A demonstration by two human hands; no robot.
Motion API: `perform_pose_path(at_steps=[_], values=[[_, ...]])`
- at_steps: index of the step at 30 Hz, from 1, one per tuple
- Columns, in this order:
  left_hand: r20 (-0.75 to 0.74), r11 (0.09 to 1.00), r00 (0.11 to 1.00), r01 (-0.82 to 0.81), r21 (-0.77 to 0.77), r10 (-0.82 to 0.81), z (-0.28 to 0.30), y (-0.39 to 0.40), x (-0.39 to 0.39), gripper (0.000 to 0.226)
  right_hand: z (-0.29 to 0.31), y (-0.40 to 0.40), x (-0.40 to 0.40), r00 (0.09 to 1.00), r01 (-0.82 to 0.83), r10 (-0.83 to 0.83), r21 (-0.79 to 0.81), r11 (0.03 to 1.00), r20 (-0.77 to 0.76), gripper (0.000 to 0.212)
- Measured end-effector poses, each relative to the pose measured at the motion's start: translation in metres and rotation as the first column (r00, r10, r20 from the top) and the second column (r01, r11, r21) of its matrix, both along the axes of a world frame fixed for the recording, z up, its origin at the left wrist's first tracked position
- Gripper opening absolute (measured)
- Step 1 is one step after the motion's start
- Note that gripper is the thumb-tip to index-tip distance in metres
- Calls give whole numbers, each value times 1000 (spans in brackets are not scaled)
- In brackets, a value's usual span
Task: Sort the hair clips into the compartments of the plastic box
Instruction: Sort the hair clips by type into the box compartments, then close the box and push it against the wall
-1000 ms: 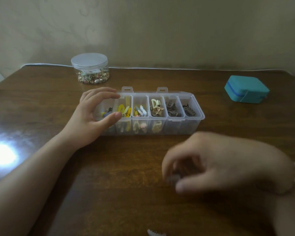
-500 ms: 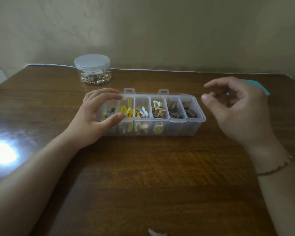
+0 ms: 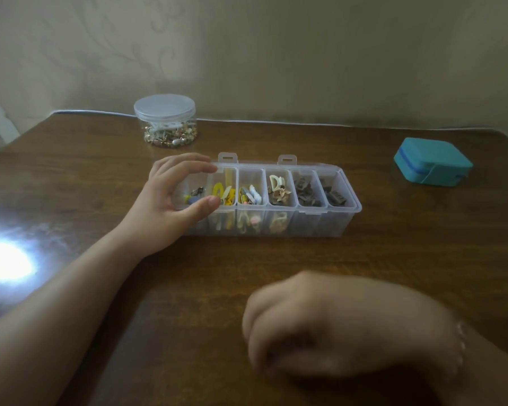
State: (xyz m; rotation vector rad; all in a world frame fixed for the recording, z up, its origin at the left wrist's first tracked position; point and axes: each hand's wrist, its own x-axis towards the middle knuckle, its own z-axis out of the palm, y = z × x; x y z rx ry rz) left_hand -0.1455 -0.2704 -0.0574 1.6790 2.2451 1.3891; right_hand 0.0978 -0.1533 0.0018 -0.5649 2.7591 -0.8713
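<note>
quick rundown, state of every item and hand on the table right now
box: lid open, upright, six compartments all holding clips
jar: lid on, partly filled with small pieces
teal case: closed, lying flat
left hand: grip around the box's left end
right hand: near table edge, blurred, fingers curled under; cannot tell whether it holds anything

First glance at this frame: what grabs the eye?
The clear compartment box mid-table, its colourful clips sorted by section, the left hand gripping its left end. Nearer the camera, the blurred right hand curls low over the wooden table. A teal case sits far right.
</note>
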Motion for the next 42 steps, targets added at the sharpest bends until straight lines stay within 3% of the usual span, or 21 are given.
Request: perform_pose_path(at_steps=[2,3,5,7,11,13,15,18,20,22,24,27,29,32,35,37,39,40,42], values=[[8,1000,1000,2,0,-2,1,0,1,48,2,14,4,961,194,-217,-145,970,-170,12],[15,1000,1000,3,0,-3,1,0,1,48,4,23,4,871,319,-389,-254,913,-302,12],[33,1000,999,4,3,-4,2,-1,1,49,8,43,2,567,470,-693,-517,716,-445,10],[42,1000,999,6,7,-7,1,-1,2,51,7,63,-6,348,517,-830,-650,557,-435,10],[80,999,996,37,10,-38,1,-3,1,55,-8,92,-17,206,760,-910,-526,380,-360,13],[128,997,990,46,60,-53,1,-3,-1,54,-11,101,-14,77,784,-945,-566,255,-318,12],[211,985,977,-62,159,28,1,-2,-4,50,-14,107,-9,18,753,-979,-641,148,-205,9],[425,903,848,-406,138,316,0,2,-11,48,-23,110,-12,113,750,-989,-662,20,98,16],[579,891,738,-452,42,347,3,5,-11,35,-29,108,-18,209,804,-942,-594,14,262,29],[701,930,669,-368,24,247,5,8,-10,31,-33,107,-22,284,810,-896,-586,33,341,37],[806,954,585,-284,100,90,6,10,-9,31,-33,110,-21,354,748,-866,-662,36,353,41],[876,943,455,-192,273,-161,12,5,-8,35,-33,118,-17,504,557,-767,-828,-62,397,73],[859,917,430,-148,371,-278,14,1,-13,53,-32,119,-15,597,440,-713,-893,-94,369,72],[814,902,461,-61,427,-354,19,-3,-12,91,-32,119,-12,645,357,-705,-932,-62,294,60],[775,918,527,28,395,-349,19,-3,-6,74,-26,113,-8,687,344,-691,-938,35,226,70],[753,929,583,7,370,-305,17,-2,-2,62,-22,104,-7,637,479,-756,-846,234,152,62],[526,966,837,7,259,-147,13,-4,-3,40,-19,98,-6,580,658,-814,-580,480,-15,49],[353,986,932,21,168,-80,11,-4,-3,36,-18,95,-6,582,707,-811,-452,544,-67,42],[149,996,986,69,65,-78,6,-5,-1,54,-17,90,-5,629,719,-771,-301,626,-100,41]])
